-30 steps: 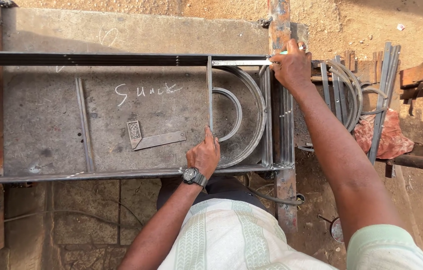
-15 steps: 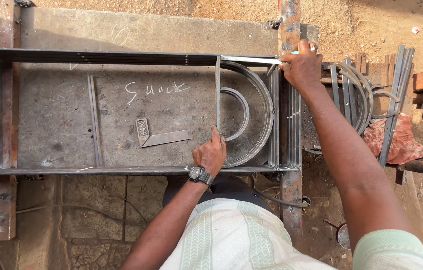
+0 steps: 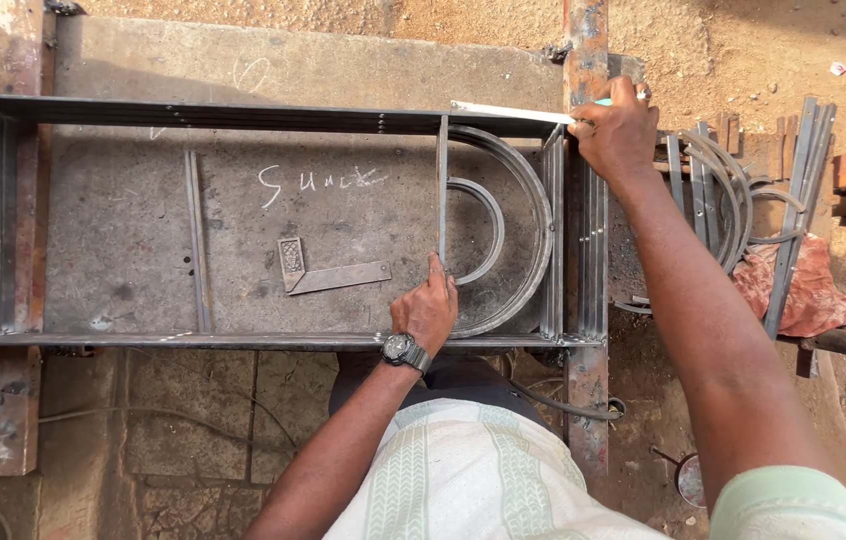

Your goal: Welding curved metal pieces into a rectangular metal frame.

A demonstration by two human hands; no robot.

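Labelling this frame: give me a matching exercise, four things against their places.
Things:
1. left hand
2. right hand
3. L-shaped metal piece
4. reddish cloth

Places:
A. on the slab, left of the upright bar
B. at the frame's far right corner
C. on the ground among loose rods
D. against the upright bar's near end

Pairs: 1-D, 2-B, 3-A, 4-C

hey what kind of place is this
Likely an open-air metal fabrication or welding workshop: a steel frame lies on a metal workbench, curved bars sit inside, and steel offcuts lie on bare dirt.
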